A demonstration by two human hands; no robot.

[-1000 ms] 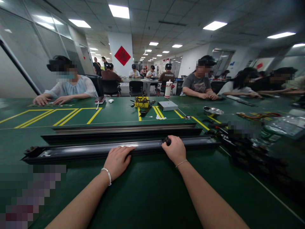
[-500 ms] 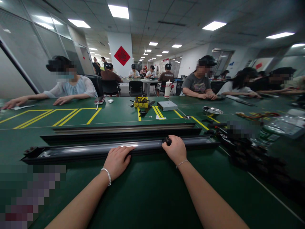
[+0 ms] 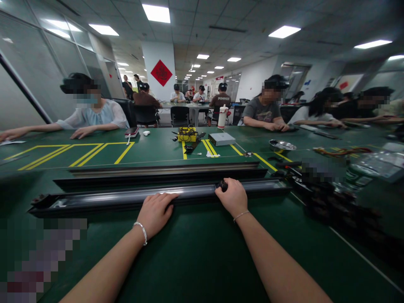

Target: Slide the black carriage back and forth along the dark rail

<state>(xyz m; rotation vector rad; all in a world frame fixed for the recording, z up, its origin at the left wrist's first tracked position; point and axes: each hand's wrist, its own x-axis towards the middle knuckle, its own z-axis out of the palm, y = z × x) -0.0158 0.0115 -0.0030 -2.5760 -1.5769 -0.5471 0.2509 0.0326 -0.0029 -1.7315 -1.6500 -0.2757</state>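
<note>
A long black trough-like rail (image 3: 110, 196) with a shiny grey inner strip lies across the bench before me. My left hand (image 3: 157, 214) grips its near edge around the middle, fingers over the top and thumb on the near side. Farther right, my right hand (image 3: 232, 195) is closed around a small black part (image 3: 221, 185) that sits on the strip. The fingers hide most of that part. At the rail's left end is a dark end piece (image 3: 41, 200). Just behind lies a second long black rail (image 3: 164, 171), apart from both hands.
The green bench (image 3: 195, 261) carries a yellow block wound with black cable (image 3: 187, 134), a grey box (image 3: 221, 139), a metal bowl (image 3: 282, 145) and a white bottle (image 3: 222, 117). Dark clustered parts (image 3: 341, 210) lie at right. Co-workers sit across the bench.
My hands and the rail stay in place. At far left, a co-worker's outstretched hand and the white paper near it have shifted left.
</note>
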